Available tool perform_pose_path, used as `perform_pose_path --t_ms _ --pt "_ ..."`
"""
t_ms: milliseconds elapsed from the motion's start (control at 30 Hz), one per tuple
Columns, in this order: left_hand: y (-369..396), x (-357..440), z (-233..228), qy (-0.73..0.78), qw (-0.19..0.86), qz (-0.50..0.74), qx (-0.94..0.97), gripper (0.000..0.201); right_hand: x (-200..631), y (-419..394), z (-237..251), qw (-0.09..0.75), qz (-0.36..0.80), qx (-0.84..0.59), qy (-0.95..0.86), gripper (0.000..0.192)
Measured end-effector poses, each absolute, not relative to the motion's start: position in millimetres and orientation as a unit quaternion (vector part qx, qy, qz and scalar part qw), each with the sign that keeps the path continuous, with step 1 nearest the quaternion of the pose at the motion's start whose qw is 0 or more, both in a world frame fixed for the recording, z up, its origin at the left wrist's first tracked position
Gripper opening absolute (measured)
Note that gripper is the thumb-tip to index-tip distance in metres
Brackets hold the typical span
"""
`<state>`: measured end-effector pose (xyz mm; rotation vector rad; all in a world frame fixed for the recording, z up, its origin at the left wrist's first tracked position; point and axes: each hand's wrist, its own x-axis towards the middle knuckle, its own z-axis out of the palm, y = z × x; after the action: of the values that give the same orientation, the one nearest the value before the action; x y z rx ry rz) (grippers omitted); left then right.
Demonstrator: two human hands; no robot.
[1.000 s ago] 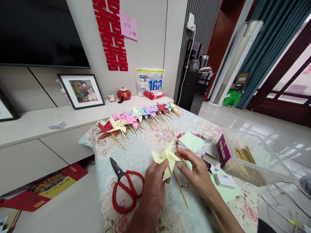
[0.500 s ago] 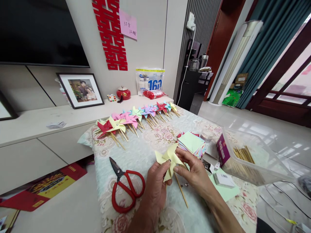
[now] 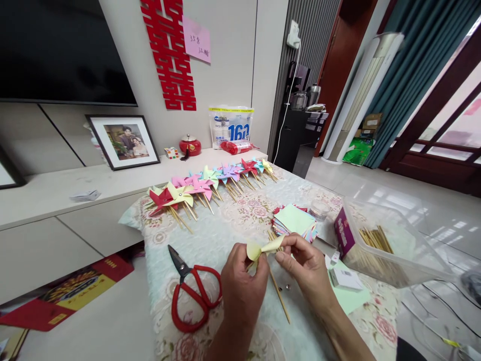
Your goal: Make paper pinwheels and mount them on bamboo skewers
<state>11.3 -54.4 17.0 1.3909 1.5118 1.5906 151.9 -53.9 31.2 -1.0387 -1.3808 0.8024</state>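
A pale yellow paper pinwheel (image 3: 273, 244) is held between both hands above the table, tilted so that it shows nearly edge-on. My left hand (image 3: 246, 273) is closed on its left side, thumb and fingers at the centre. With thumb and fingers, my right hand (image 3: 306, 268) pinches the right-hand blade. Below them a wooden stick (image 3: 280, 296) lies on the cloth, and a small metal fastener (image 3: 288, 287) lies beside it. Left of my left hand are red-handled scissors (image 3: 195, 288), blades pointing away. The back of the pinwheel is hidden by my fingers.
Finished pinwheels (image 3: 210, 183) lie in a row along the table's far side. Square coloured papers (image 3: 295, 220) are stacked behind my right hand. A clear plastic box (image 3: 398, 265) of sticks stands at the right, near a small white box (image 3: 345, 279) on green paper.
The pinwheel has turned from facing me to nearly edge-on. My left hand has rolled over with its back towards me, and both hands stay on the paper.
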Motion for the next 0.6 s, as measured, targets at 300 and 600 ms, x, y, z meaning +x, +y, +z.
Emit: perform_pose_path --t_ms 300,600 --pt "-55.8 15.5 6.9 0.542 0.067 0.525 0.653 0.017 145.3 -52.5 22.6 0.565 0.428 -0.472 -0.525 0.041" --pt "-55.7 17.1 7.3 0.539 0.115 0.532 0.643 0.019 146.5 -49.4 18.0 0.550 0.404 -0.506 -0.528 0.043"
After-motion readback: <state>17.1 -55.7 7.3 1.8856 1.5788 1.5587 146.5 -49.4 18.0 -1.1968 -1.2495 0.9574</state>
